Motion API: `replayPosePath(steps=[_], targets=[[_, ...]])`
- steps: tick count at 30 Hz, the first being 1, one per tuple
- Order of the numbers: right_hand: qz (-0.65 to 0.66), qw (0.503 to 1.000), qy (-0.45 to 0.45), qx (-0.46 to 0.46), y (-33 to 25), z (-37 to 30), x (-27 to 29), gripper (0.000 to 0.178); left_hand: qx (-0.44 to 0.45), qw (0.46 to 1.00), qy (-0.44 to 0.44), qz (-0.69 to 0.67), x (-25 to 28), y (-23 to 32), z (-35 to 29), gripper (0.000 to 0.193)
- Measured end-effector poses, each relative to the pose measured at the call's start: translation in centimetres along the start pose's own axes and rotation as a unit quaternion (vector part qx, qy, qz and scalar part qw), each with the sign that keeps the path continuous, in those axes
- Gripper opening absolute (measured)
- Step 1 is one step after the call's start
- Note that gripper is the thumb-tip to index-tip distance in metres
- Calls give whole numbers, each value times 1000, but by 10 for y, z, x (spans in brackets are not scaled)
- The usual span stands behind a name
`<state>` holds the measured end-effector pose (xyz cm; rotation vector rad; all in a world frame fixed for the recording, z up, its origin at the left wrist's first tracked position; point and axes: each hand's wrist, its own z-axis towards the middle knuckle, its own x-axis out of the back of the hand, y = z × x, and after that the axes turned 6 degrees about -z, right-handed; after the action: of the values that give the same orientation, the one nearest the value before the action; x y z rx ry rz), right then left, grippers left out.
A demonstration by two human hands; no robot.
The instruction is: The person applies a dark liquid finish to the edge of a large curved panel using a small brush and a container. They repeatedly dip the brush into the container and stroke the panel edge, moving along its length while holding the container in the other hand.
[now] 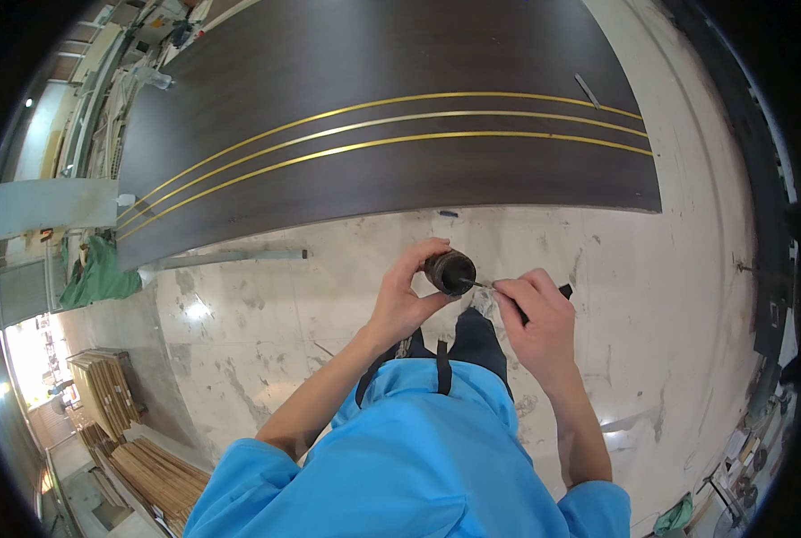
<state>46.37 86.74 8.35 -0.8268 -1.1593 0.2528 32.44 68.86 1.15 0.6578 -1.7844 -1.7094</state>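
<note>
My left hand (402, 298) is wrapped around a small dark jar (450, 272), thumb on one side and fingers on the other. The jar is tilted, and its round mouth shows a dark inside. In my right hand (538, 316) is a thin tool with a black handle (565, 291); its slim shaft (472, 283) reaches into the jar's mouth. Whether the tip is a brush or a blade I cannot tell. Beyond both hands lies a large dark brown panel (400, 179) with three gold strips (472, 114) running along it.
A small metal piece (587, 91) lies on the panel, and a clear plastic bottle (155, 77) stands at its far left. On the stained pale floor (266, 323) is a long metal strip (239, 258). Green cloth (103, 273) hangs at left, above stacked boards (154, 471).
</note>
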Motion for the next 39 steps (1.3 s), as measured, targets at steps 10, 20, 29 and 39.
replayPosePath(steps=[10, 20, 29, 39], targets=[[-216, 965, -79, 125, -24, 16, -1, 15, -117, 989, -42, 80, 7, 11, 22, 64], [-84, 992, -95, 15, -79, 19, -87, 8, -86, 991, -60, 84, 105, -11, -1, 63], [136, 970, -149, -135, -71, 2, -173, 11, 28, 998, 10, 56, 161, -54, -30, 66], [139, 959, 105, -224, -22, 23, -277, 15, 159, 975, 84, -132, 174, -82, -38, 71]])
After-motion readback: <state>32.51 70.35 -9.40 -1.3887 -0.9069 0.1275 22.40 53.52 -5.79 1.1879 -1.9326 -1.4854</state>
